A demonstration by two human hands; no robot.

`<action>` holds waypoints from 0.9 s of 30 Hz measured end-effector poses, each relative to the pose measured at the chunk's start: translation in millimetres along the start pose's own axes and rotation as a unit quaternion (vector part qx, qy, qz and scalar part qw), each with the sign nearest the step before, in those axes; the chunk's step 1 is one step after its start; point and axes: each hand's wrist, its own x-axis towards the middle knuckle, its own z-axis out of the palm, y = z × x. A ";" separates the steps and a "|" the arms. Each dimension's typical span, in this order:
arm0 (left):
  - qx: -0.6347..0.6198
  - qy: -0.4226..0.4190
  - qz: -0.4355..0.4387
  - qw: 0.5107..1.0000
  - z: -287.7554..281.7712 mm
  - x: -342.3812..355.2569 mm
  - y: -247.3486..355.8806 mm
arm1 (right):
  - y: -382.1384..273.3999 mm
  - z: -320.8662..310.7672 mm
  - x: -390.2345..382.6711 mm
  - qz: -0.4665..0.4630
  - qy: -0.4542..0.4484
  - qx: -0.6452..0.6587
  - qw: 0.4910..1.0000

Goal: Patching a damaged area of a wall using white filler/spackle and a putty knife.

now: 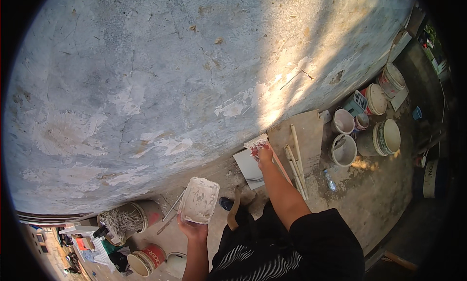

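My left hand (193,229) grips the lower edge of a shallow rectangular tray (200,201), whose white inside is smeared with putty. Closed around a putty knife (255,141), my right hand (264,155) reaches forward, close to the foot of the wall. White putty coats the wide blade. In front of me the blue-grey wall (160,77) is patched with pale smears and marked by cracks. Whether the blade touches the wall, I cannot tell.
Several buckets (344,149) stand at the right along the wall. Pale poles (295,166) lie on a brown board (309,135), near a plastic bottle (330,180). At the left are a bucket of stringy material (121,224) and a red-and-white bucket (146,259).
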 end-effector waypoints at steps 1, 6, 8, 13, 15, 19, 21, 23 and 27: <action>0.004 0.005 0.001 1.000 -1.4 -0.4 0.6 | 0.8 9.4 4.9 0.003 0.018 0.023 1.000; 0.016 -0.010 -0.005 1.000 1.7 -0.1 0.2 | -8.9 22.2 10.5 -0.046 -0.033 0.122 0.991; 0.013 -0.002 0.012 1.000 -3.0 -2.3 4.8 | -9.6 22.6 -19.1 -0.049 -0.045 0.106 0.992; 0.017 0.010 0.002 1.000 -6.3 -0.1 4.3 | -7.1 9.2 -32.2 -0.056 -0.019 0.059 0.997; 0.018 0.003 -0.013 1.000 -3.8 3.7 0.4 | -6.7 3.4 -14.9 -0.025 0.027 0.020 0.999; 0.024 -0.007 -0.022 0.999 3.1 5.3 -3.5 | -14.0 14.7 2.8 -0.016 0.047 0.026 0.998; 0.019 0.000 -0.018 1.000 4.3 5.1 -1.2 | -18.6 24.7 -2.5 -0.050 -0.039 0.097 0.993; 0.024 -0.007 0.004 1.000 3.3 2.8 2.1 | -15.7 19.8 -21.2 -0.049 -0.056 0.100 0.992; 0.027 -0.006 0.001 1.000 -4.3 2.7 3.6 | -0.9 0.3 -36.8 -0.061 -0.049 0.141 0.987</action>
